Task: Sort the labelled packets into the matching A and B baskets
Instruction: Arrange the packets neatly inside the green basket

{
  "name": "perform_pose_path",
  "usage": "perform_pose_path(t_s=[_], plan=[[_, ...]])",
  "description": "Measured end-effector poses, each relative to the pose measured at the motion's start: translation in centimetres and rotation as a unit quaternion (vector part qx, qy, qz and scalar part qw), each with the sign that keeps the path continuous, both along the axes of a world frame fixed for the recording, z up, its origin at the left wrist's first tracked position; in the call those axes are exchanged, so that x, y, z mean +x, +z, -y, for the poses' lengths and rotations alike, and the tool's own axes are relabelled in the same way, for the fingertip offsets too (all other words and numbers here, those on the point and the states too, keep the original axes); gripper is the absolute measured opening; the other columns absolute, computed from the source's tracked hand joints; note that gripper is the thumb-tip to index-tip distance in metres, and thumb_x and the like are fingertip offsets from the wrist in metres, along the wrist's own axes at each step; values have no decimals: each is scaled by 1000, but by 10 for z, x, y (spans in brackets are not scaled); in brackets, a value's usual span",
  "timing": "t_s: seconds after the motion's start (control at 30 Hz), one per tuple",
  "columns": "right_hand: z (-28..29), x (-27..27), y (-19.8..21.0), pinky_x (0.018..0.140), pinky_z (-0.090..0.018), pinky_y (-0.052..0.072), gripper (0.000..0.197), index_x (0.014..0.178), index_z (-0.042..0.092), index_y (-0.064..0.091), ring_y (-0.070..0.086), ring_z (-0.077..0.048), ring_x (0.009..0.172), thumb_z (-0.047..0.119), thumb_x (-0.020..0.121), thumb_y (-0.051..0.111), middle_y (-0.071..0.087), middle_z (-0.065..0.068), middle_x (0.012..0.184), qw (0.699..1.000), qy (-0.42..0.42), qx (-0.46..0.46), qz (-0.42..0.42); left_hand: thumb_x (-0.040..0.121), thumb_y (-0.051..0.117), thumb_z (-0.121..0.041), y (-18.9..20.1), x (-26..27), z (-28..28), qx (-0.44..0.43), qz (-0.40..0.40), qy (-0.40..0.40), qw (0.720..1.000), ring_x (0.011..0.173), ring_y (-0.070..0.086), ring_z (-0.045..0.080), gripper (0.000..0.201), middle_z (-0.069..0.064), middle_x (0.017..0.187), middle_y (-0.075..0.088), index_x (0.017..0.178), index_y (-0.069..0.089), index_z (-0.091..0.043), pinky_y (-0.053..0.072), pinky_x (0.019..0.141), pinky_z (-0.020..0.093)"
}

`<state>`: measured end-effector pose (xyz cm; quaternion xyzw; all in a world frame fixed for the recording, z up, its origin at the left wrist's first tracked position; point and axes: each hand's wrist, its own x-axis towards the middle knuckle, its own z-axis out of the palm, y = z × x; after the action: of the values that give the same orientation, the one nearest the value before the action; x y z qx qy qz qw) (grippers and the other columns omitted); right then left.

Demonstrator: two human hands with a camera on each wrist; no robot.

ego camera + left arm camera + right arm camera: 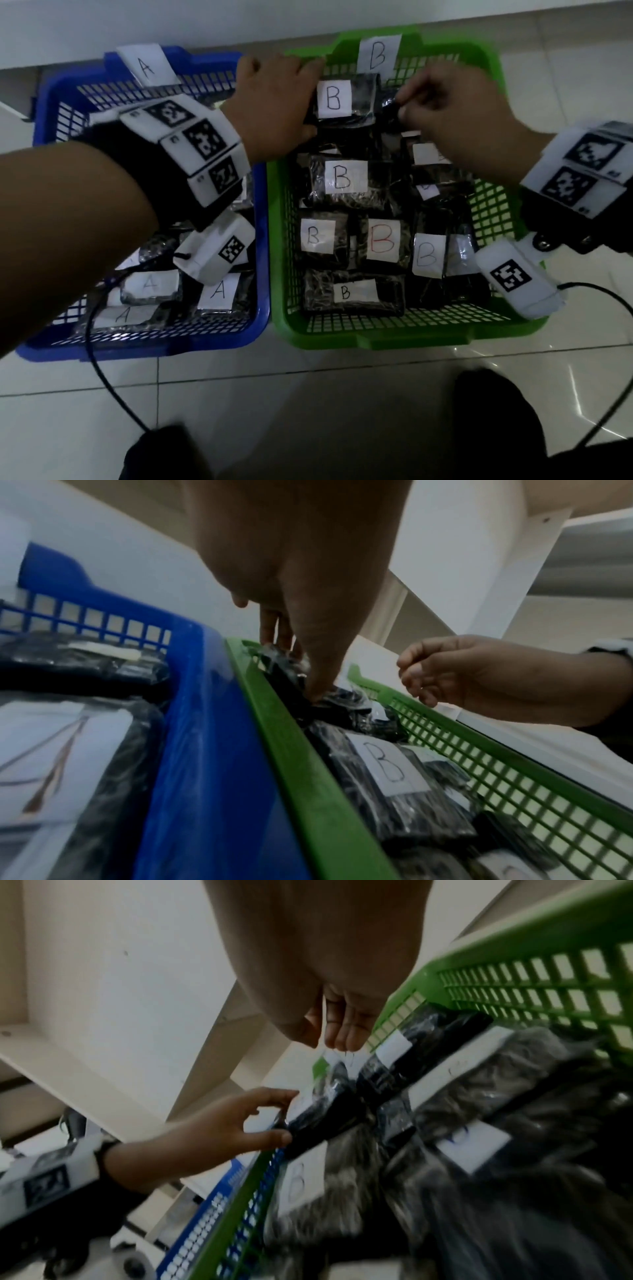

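Observation:
A black packet with a white B label point(334, 97) sits at the far end of the green basket point(387, 337), which carries a B card point(378, 54). My left hand point(301, 99) grips the packet's left edge, thumb on the near side and fingers on the far side. The right wrist view shows that grip point(284, 1118) on the packet point(318, 1118). My right hand point(406, 102) has curled fingers that pinch the clear wrap at the packet's right end. Several B packets point(346, 178) fill the green basket. The blue basket point(137, 346) with an A card point(147, 65) holds A packets point(219, 291).
Both baskets stand side by side on a white tiled floor point(308, 394), close to a white wall point(239, 17). A black cable point(102, 373) loops over the blue basket's front rim. My dark-clad knees point(496, 428) are just in front of the baskets.

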<state>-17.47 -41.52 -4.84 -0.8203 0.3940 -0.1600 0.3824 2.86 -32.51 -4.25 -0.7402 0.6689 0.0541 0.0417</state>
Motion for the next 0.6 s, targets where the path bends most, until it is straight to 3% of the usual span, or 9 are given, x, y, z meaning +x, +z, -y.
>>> perform_pose_path(t_s=[0.07, 0.13, 0.2, 0.3, 0.4, 0.5, 0.6], plan=[[10, -2, 10, 72, -14, 51, 16, 103, 14, 58, 54, 0, 74, 9, 88, 54, 55, 12, 83, 998, -48, -17, 35, 80, 55, -46, 3, 3, 3, -26, -7, 9, 1000, 123, 41, 31, 65, 17, 129, 46, 134, 43, -10, 23, 103, 46], [19, -6, 23, 78, -15, 49, 22, 110, 14, 56, 53, -2, 80, 15, 88, 56, 56, 7, 95, 996, -62, -43, 46, 72, 45, -58, 12, 0, 5, -44, -47, 15, 998, 117, 45, 31, 76, 17, 124, 48, 129, 47, -9, 29, 99, 43], [24, -11, 35, 80, -9, 40, 43, 127, 17, 48, 48, -3, 96, 28, 88, 61, 49, 9, 116, 997, -3, -72, -19, 73, 53, -56, 18, -10, 8, -80, -136, 7, 987, 115, 45, 28, 75, 16, 126, 47, 130, 46, -7, 33, 95, 32], [24, -11, 39, 94, -28, 36, 72, 140, 26, 36, 42, -12, 116, 41, 77, 68, 44, 1, 136, 966, 165, -130, -148, 80, 68, -39, 18, -32, 13, -116, -273, 30, 955, 109, 47, 16, 59, 9, 123, 47, 126, 46, -9, 35, 80, 11], [27, -11, 21, 94, -38, 38, 75, 138, 20, 40, 48, -28, 112, 35, 73, 74, 47, -13, 132, 941, 205, -145, -227, 80, 71, -35, 8, -46, 13, -87, -350, 47, 932, 112, 51, 17, 54, 6, 122, 50, 122, 44, -13, 45, 90, 21], [32, -21, 6, 96, -48, 35, 79, 134, 19, 44, 44, -39, 113, 37, 66, 80, 48, -18, 126, 899, 211, -207, -323, 75, 74, -40, 4, -43, 4, -20, -315, 25, 948, 120, 44, 18, 72, 6, 132, 44, 131, 37, -12, 41, 99, 29], [33, -27, 0, 96, -50, 32, 83, 134, 24, 44, 39, -43, 117, 41, 62, 81, 44, -16, 130, 898, 157, -194, -363, 68, 72, -57, 1, -38, -7, 77, -137, -47, 986, 109, 47, 26, 76, 9, 121, 48, 121, 41, -12, 40, 91, 40]])
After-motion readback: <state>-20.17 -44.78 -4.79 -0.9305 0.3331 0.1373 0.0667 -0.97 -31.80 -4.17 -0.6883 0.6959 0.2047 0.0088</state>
